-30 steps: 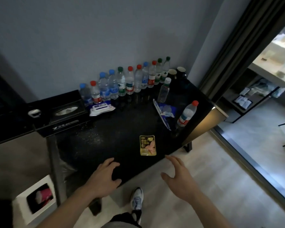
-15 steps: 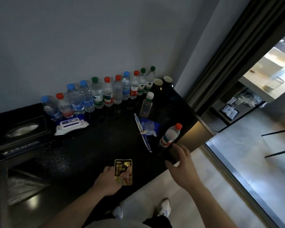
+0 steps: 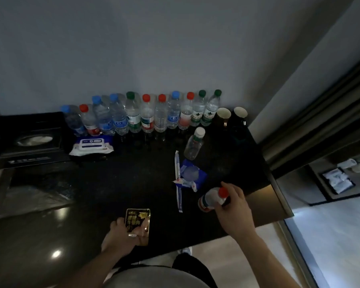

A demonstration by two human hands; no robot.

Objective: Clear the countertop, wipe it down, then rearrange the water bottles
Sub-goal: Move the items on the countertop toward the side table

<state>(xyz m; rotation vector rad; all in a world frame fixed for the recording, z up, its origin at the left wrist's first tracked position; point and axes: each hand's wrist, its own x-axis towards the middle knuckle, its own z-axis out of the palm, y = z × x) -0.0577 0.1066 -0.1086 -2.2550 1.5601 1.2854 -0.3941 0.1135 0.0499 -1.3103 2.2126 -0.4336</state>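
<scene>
On the black countertop (image 3: 116, 183) my left hand (image 3: 121, 235) grips a yellow snack packet (image 3: 137, 220) near the front edge. My right hand (image 3: 233, 206) curls round a red-capped water bottle (image 3: 211, 198) near the counter's right front. A row of several water bottles (image 3: 146, 113) with blue, red and green caps lines the wall. In front of that row stands a white-capped bottle (image 3: 193, 144). A blue wrapper (image 3: 190, 175) and a long white-and-blue sachet (image 3: 178, 183) lie in the middle.
A pack of wet wipes (image 3: 92, 146) lies beside a black tissue box (image 3: 29, 140) at the left. Two dark mugs (image 3: 231, 116) stand at the right end of the bottle row. A curtain (image 3: 320, 113) hangs at the right, with floor beyond the counter's edge.
My left hand reached the yellow packet and took hold of it. My right hand moved forward from the counter's edge and closed round the red-capped bottle.
</scene>
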